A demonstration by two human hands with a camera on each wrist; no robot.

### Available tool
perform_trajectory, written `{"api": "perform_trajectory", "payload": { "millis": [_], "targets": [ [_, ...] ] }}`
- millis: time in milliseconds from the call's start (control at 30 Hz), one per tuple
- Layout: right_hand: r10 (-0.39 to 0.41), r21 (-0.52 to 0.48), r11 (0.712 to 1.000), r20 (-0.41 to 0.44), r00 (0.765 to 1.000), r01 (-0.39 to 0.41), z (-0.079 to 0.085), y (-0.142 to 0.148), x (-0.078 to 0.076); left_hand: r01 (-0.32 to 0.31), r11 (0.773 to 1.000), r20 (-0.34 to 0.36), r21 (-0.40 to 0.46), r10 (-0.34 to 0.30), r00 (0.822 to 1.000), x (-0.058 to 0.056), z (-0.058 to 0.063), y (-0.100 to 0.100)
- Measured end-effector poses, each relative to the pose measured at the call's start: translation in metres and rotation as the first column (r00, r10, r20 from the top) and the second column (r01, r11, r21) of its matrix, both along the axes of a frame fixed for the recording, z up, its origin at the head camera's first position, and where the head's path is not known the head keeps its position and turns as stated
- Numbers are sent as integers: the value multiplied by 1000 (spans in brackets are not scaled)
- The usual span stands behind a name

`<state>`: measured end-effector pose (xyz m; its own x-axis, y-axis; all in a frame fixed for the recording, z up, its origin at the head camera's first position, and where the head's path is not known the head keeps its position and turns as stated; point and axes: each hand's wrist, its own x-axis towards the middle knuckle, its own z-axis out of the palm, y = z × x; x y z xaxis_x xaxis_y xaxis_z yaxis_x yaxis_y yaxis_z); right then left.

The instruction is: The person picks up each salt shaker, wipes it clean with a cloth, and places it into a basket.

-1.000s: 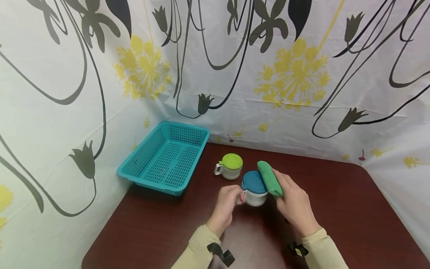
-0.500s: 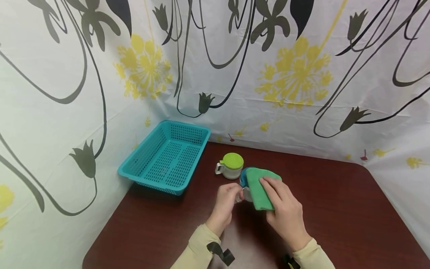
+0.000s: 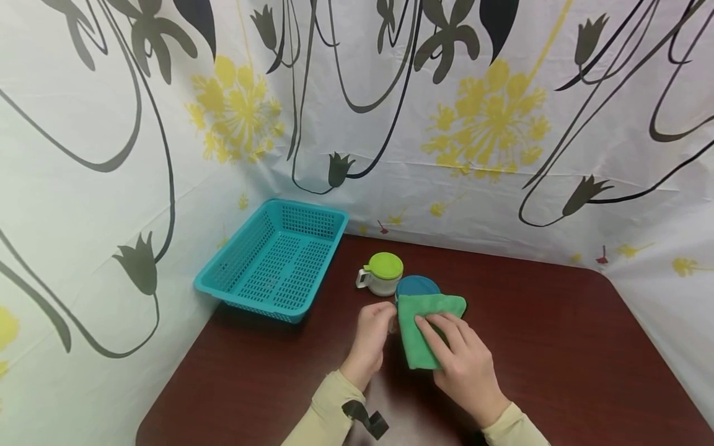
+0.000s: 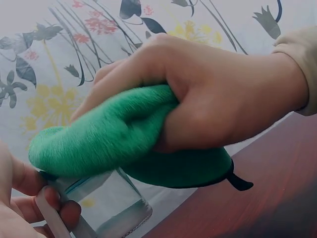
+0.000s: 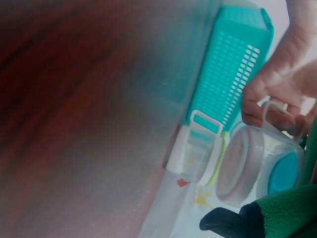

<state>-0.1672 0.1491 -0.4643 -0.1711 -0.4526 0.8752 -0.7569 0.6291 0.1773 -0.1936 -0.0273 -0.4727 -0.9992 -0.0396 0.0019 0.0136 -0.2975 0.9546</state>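
A small clear jar (image 4: 121,203) with a blue lid (image 3: 417,285) and a side handle is held up off the table, its round base facing the right wrist camera. My left hand (image 3: 369,334) grips the handle (image 5: 277,121). With thumb and fingers, my right hand (image 3: 465,365) holds a folded green cloth (image 3: 418,337) against the jar. The cloth covers the near part of the lid and the front side, hiding most of the body in the head view. A dark trim and loop (image 4: 241,182) run along the cloth's edge.
A similar jar with a lime-green lid (image 3: 386,266) stands just behind, its handle pointing left. Further left is a turquoise perforated basket (image 3: 251,303). The dark red-brown table (image 3: 558,347) meets a patterned white curtain (image 3: 390,142) at the back and sides.
The green cloth has moved from the jar's right side over its lid, then down toward the front, with my right hand shifting left and nearer. My left hand keeps its grip on the handle.
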Motion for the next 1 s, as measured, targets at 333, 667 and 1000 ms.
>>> {"api": "perform_trajectory", "payload": {
  "millis": [333, 667, 1000],
  "targets": [
    [1, 98, 995, 10, 1000, -2, -16, 7, -1, -17, 1000, 6, 1, 17, 1000, 2, 2, -1],
    [5, 159, 987, 136, 991, -27, -22, 8, -2, -62, 998, -9, 31, 63, 998, 1, 8, -4],
    [-76, 251, 968, 280, 957, 3, -30, 17, -4, -68, 997, -11, 18, 69, 998, 1, 8, -5]
  ]
}}
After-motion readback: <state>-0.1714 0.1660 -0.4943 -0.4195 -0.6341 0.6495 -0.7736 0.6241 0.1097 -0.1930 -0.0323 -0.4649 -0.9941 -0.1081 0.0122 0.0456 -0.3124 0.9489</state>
